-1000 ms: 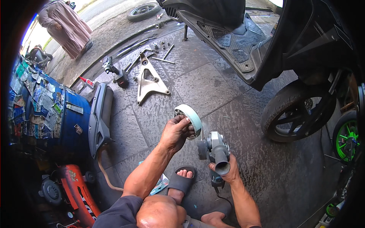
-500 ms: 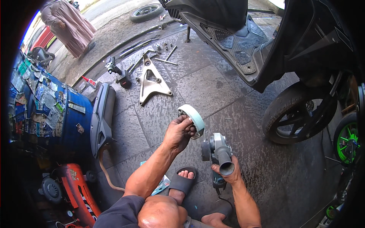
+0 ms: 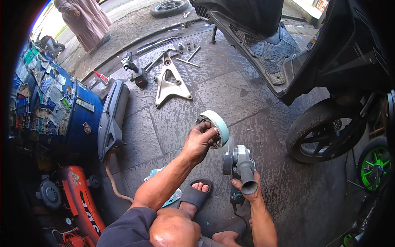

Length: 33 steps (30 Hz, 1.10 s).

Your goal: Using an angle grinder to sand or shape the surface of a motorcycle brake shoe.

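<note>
My left hand pinches a curved brake shoe with a pale green outer face, held up above the floor. Its dark inner side is partly covered by my fingers. Lower and to the right, my right hand is wrapped round an angle grinder with a grey metal head, a dark round disc on its left side and a wide grey tube towards me. The shoe is just above and left of the grinder's head; whether the two touch, I cannot tell. A cord trails from the grinder's lower end.
A metal bracket, a cordless driver and a T-handle wrench lie ahead on the tiles. A scooter and its wheel stand right. Left are a blue drum and an orange compressor. A person stands far left.
The whole view has shifted slightly. My left hand, with the brake shoe, is a little further right and nearer the grinder's head. Both hands keep their holds.
</note>
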### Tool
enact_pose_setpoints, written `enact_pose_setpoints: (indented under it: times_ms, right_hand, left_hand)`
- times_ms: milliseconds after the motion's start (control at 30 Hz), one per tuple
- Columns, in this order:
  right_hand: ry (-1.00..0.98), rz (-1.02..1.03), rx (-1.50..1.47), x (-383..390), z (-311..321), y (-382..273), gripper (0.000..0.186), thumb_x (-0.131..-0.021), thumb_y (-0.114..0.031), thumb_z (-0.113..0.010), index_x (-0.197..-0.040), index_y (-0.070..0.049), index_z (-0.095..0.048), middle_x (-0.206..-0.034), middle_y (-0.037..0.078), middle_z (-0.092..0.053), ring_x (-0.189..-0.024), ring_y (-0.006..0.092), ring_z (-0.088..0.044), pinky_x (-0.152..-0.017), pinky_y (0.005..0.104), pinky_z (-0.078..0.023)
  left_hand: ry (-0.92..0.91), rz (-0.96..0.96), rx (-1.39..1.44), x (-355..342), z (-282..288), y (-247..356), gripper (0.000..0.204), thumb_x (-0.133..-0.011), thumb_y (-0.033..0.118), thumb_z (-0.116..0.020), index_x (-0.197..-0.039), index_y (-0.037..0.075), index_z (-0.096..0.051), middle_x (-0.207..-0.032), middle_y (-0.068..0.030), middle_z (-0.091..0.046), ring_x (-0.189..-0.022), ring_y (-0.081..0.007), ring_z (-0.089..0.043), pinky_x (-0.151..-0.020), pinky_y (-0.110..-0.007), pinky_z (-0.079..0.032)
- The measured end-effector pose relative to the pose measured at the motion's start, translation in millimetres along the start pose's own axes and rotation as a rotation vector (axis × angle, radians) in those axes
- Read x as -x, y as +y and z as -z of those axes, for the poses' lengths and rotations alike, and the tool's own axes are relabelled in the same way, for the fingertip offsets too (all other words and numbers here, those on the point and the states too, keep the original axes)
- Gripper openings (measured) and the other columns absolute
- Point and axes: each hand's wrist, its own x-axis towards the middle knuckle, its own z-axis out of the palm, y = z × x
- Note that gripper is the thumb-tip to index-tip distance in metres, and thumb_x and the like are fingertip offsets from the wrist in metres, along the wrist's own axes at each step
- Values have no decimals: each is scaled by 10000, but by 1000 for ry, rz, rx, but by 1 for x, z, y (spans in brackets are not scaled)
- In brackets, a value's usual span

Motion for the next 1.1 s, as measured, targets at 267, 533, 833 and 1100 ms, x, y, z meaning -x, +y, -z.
enact_pose_setpoints:
  times_ms: [267,533,833,1100]
  right_hand:
    - [51,-14,72,1,0,-14,773,-608,-304,-939,-1206,17,-569,-1019,127,-700,-922,209,-678,-857,360,-537]
    - [29,-10,40,-1,0,-16,778,-599,-308,-940,-1200,21,-571,-1032,133,-706,-938,216,-683,-874,360,-536]
    - [43,60,41,-1,-2,-19,677,-673,-330,-903,-1151,32,-587,-982,136,-678,-891,239,-659,-813,387,-527]
    - [32,45,64,0,1,-18,666,-678,-320,-899,-1149,33,-588,-979,132,-680,-888,233,-656,-822,387,-527]
  left_hand:
    - [0,-14,-35,0,1,2,253,-911,189,-715,-1031,-18,-634,-829,-31,-638,-671,-87,-549,-624,-245,-453]
    - [-12,-16,-79,3,0,7,242,-905,186,-716,-1006,-16,-630,-800,-30,-624,-653,-89,-538,-623,-245,-448]
    - [-12,-19,-121,2,2,6,247,-904,201,-718,-995,-12,-632,-792,-43,-637,-659,-96,-560,-626,-249,-456]
    - [-67,0,-119,1,7,6,312,-911,154,-731,-1121,-31,-593,-879,-65,-659,-717,-119,-582,-655,-254,-466]
